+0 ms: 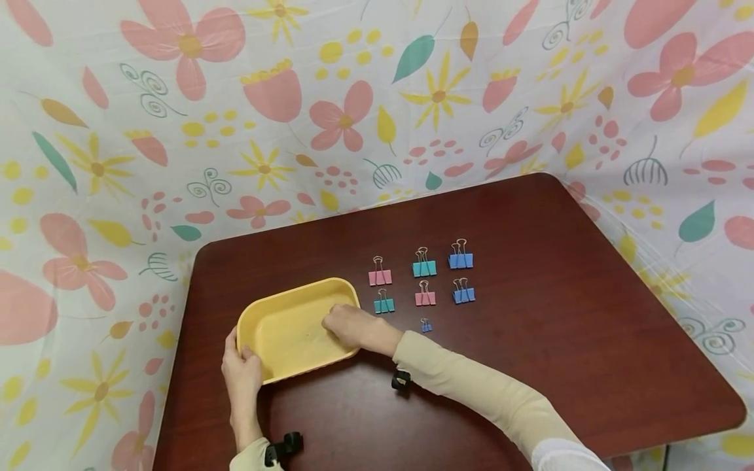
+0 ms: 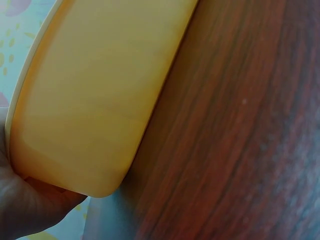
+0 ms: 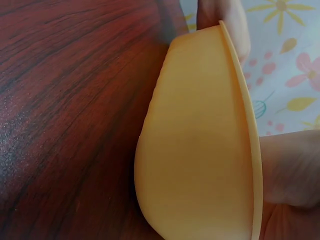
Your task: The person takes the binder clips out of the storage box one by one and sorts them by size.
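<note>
A shallow yellow plastic tray [image 1: 288, 333] with rounded corners sits at the left part of the table. My left hand [image 1: 243, 373] grips its left end, thumb over the rim; the left wrist view shows that hand [image 2: 30, 205] around the tray's corner. Inside the tray, near its right end, is my right hand [image 1: 356, 327] with curled fingers. Whether something is between those fingertips is hidden. In the right wrist view the tray's outer wall [image 3: 200, 135] blocks them. Closest to the right hand outside the tray are a small teal binder clip [image 1: 384, 305] and a tiny blue binder clip [image 1: 427, 327].
Right of the tray, more binder clips stand in loose rows: pink [image 1: 379, 277], teal [image 1: 424, 268], blue [image 1: 461, 261], another pink [image 1: 425, 298] and another blue [image 1: 464, 295]. The dark red-brown table [image 1: 589, 340] extends to the right. A flower-printed cloth [image 1: 341, 157] hangs behind it.
</note>
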`<action>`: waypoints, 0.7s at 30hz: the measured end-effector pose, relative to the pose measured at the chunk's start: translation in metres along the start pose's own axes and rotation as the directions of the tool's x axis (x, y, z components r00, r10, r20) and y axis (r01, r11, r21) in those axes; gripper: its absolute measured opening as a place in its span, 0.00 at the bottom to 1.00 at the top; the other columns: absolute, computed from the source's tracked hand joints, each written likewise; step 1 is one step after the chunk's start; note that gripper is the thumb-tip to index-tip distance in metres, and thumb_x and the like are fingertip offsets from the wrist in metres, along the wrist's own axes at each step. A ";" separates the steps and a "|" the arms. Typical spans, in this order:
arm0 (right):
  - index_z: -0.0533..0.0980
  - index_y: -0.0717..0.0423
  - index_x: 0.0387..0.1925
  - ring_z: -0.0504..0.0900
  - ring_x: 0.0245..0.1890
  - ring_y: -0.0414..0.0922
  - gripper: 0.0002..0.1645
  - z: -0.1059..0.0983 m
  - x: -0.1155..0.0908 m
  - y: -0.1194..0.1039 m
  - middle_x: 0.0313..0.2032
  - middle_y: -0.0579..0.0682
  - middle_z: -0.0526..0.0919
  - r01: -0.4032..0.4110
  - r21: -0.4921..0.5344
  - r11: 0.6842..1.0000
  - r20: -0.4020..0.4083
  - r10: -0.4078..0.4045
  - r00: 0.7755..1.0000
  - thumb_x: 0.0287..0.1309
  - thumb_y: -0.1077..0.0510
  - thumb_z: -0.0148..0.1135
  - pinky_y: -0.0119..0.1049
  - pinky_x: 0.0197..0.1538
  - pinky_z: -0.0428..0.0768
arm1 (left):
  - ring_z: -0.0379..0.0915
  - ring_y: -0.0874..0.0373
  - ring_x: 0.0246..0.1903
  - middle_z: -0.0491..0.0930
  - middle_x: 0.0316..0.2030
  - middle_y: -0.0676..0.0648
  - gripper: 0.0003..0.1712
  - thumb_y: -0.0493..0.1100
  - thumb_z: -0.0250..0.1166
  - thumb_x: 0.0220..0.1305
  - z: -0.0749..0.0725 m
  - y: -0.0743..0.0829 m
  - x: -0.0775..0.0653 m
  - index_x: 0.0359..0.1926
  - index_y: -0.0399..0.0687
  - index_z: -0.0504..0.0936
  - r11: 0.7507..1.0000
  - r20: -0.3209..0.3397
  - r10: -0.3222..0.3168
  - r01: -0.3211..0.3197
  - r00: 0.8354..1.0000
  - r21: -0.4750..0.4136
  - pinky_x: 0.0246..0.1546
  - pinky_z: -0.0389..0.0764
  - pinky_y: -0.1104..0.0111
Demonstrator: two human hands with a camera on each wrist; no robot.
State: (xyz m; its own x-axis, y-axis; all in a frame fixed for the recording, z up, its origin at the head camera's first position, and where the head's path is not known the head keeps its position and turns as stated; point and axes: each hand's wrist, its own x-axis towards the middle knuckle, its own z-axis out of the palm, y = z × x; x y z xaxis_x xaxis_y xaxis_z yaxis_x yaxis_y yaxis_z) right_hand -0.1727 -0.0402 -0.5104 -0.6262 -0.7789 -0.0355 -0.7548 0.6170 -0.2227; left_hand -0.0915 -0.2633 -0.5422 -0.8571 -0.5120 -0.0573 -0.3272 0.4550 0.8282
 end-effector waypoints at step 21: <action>0.84 0.51 0.26 0.79 0.25 0.28 0.03 -0.022 -0.009 0.019 0.25 0.43 0.85 0.004 0.479 0.878 -0.058 0.028 0.998 0.47 0.62 0.66 0.18 0.29 0.73 | 0.70 0.43 0.45 0.67 0.59 0.35 0.29 0.36 0.38 0.67 0.001 -0.004 0.001 0.68 0.54 0.58 1.000 -0.014 0.015 -0.015 1.000 -0.006 0.40 0.71 0.54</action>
State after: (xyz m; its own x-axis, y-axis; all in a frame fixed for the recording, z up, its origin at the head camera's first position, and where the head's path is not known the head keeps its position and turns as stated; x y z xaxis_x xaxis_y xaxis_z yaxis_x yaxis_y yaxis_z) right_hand -0.1854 -0.0188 -0.4927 -0.6573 -0.7535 0.0154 -0.5714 0.4849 -0.6621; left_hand -0.0920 -0.2649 -0.5460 -0.8563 -0.5152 -0.0372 -0.3120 0.4584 0.8322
